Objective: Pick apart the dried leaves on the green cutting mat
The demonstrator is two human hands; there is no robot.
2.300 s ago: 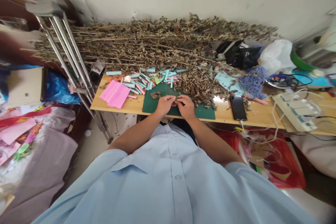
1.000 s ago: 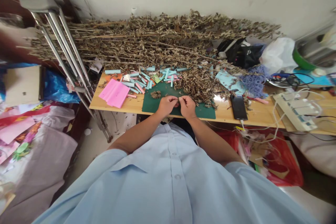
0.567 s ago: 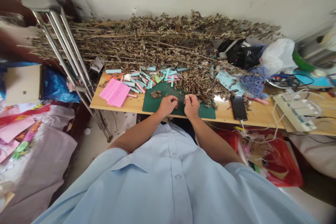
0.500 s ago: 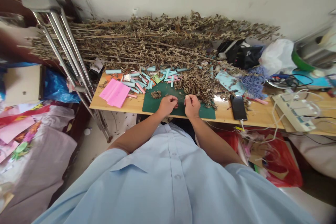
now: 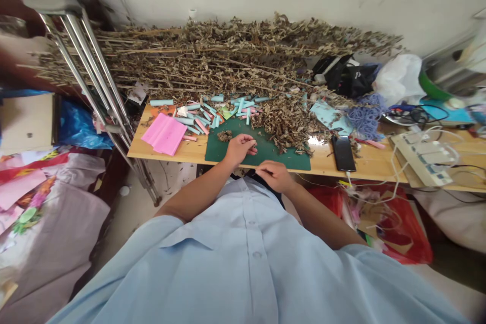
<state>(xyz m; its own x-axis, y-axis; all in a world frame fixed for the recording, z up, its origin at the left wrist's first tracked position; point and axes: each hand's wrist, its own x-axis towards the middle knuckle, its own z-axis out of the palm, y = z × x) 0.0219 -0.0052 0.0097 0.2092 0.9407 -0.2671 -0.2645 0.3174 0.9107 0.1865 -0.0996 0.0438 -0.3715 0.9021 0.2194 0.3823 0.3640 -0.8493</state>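
My left hand [image 5: 241,150] is over the green cutting mat [image 5: 224,150], its fingers curled together; whatever they hold is too small to tell. Just off the mat's front edge is my right hand [image 5: 275,175], thumb and fingers pinched, with any content hidden. A small clump of dried leaves [image 5: 225,135] lies on the mat beside my left hand. Behind my hands, a loose heap of dried leaves [image 5: 286,124] covers the mat's back right part. Short blue paper rolls [image 5: 185,121] and a few pink ones lie behind and to the left.
Long dried leafy stalks [image 5: 228,55] line the wall. Pink paper [image 5: 165,134] is at the table's left. At right are a phone [image 5: 343,154] on a cable, purple yarn [image 5: 366,115] and a power strip [image 5: 423,157]. Metal crutches [image 5: 89,61] stand left of the table.
My right hand has moved down and toward my body, from over the mat to beyond the table's front edge. My left hand has stayed about in place.
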